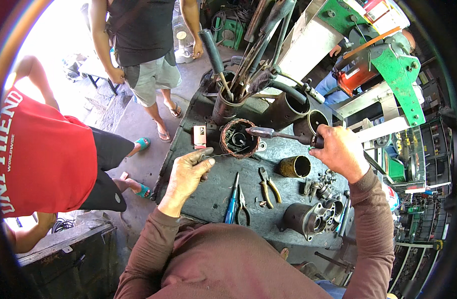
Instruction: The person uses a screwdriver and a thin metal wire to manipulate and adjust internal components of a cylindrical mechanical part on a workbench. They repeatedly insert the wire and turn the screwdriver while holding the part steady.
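While the copper-coloured wound ring (224, 139) stands on the dark workbench (216, 188), the left hand (184, 175) pinches a thin wire (221, 155) running to it between thumb and forefinger, other fingers curled. The right hand (341, 150), closed around the dark grip of a long tool (288, 135), holds its metal head at the ring's right rim; whether they touch, I cannot tell. Nearer the person lie a blue screwdriver (231, 208), dark pliers (242, 205) and yellow-handled cutters (264, 176).

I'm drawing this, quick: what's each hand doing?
Left hand: closed, pinching a thin wire.
Right hand: closed, holding what looks like a soldering iron.
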### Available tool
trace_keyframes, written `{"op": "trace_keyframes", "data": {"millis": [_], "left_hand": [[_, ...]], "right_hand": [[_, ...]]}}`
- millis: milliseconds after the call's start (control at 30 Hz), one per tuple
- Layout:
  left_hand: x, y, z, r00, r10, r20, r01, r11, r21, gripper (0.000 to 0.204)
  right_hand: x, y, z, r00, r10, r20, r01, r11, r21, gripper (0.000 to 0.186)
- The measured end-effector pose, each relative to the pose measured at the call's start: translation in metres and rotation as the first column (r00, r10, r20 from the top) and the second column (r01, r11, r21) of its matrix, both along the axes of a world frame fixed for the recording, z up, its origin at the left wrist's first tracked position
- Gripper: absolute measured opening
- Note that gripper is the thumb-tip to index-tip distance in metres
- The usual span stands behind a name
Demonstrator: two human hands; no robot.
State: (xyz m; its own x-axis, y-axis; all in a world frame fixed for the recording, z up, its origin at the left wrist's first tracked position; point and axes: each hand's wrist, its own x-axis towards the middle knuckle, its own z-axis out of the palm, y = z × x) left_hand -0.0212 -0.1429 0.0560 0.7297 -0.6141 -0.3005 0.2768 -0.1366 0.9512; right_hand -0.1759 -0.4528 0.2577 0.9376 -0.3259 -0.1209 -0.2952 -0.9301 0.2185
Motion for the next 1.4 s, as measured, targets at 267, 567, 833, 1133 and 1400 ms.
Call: {"op": "trace_keyframes", "data": {"millis": [267, 567, 833, 1133, 1400], "left_hand": [[-0.004, -0.006, -0.006, 0.887, 0.102, 0.451, -0.171, 0.979, 0.114, 0.027], [-0.008, -0.003, 0.000, 0.928, 0.152, 0.340, -0.156, 0.988, -0.018, 0.027], [0.000, 0.009, -0.008, 0.945, 0.091, 0.315, -0.112, 0.993, 0.048, 0.017], [0.005, 0.023, 0.006, 0.971, 0.221, 0.090, -0.217, 0.975, -0.053, 0.016], [-0.007, 0.051, -0.006, 0.949, 0.252, -0.191, -0.265, 0.963, -0.050, 0.014]], "right_hand": [[0.004, 0.003, -0.001, 1.000, 0.003, -0.026, -0.004, 0.999, -0.049, 0.041], [-0.069, -0.023, 0.029, 0.940, -0.320, 0.118, 0.247, 0.877, 0.412, 0.048], [-0.146, 0.014, -0.045, 0.371, -0.928, 0.036, 0.001, 0.039, 0.999, 0.022], [-0.076, 0.033, -0.099, 0.317, -0.941, -0.120, -0.221, -0.197, 0.955, 0.022], [-0.060, 0.029, -0.099, 0.364, -0.921, -0.138, -0.281, -0.249, 0.927, 0.028]]}}
